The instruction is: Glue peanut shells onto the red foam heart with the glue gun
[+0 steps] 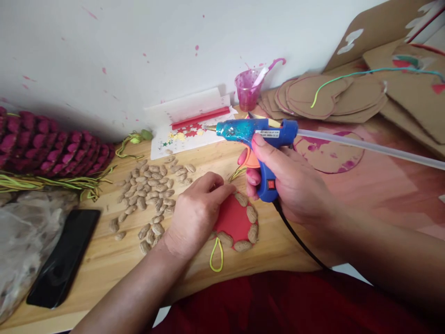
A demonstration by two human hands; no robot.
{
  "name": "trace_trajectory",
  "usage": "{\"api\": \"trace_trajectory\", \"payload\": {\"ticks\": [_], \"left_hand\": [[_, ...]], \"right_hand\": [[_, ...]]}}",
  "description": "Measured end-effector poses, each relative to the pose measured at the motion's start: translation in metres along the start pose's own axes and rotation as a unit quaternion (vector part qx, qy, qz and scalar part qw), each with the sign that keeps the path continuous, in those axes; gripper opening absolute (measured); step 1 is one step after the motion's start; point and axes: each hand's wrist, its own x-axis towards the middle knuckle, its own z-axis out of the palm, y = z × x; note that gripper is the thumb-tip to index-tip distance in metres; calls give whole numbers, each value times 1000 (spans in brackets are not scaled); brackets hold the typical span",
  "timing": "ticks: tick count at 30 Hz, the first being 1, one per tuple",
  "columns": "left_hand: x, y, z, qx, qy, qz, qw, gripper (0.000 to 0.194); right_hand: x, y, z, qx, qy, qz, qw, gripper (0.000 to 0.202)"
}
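My right hand [292, 181] is wrapped around a blue hot glue gun [255, 132], fingers at its orange trigger. A long clear glue stick [368, 147] sticks out of its back, and its nozzle points left. My left hand [201, 208] is closed, fingertips bent down at the upper left rim of a red heart-shaped piece [234, 220]; what they pinch is hidden. Peanuts [252, 214] line the visible edge of that piece. A yellow-green cord loop [216, 256] extends from its near edge. Left of my hand lies a loose pile of unshelled peanuts [149, 183].
Pink-painted stacked pieces [52, 144], a plastic bag [31, 241] and a black phone [64, 257] are at left. White paper [162, 148] with small cutouts and a pink-stained cup [247, 90] stand by the wall. Cardboard hearts [309, 95] lie at right. The gun's black cord [299, 239] trails rightward.
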Motion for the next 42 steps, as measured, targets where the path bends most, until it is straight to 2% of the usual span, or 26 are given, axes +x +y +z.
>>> {"api": "trace_trajectory", "payload": {"ticks": [9, 15, 18, 22, 30, 42], "left_hand": [[2, 0, -3, -17, -12, -2, 1000, 29], [1, 0, -6, -20, -48, 5, 999, 29], [0, -2, -7, -30, -36, 17, 999, 27], [-2, -3, -8, -65, -19, -6, 998, 33], [-4, -1, -8, -6, -35, 31, 999, 31], [0, 7, -17, -1, -147, -8, 989, 32]], "right_hand": [[0, 0, -1, 5, 0, -2, 1000, 45], [0, -1, 0, 9, 2, 0, 1000, 42], [0, -1, 0, 7, 8, -2, 1000, 43], [0, -2, 1, 1, 8, -4, 1000, 47], [0, -2, 1, -2, 12, -5, 1000, 47], [-6, -9, 3, 19, 40, 13, 999, 34]]}}
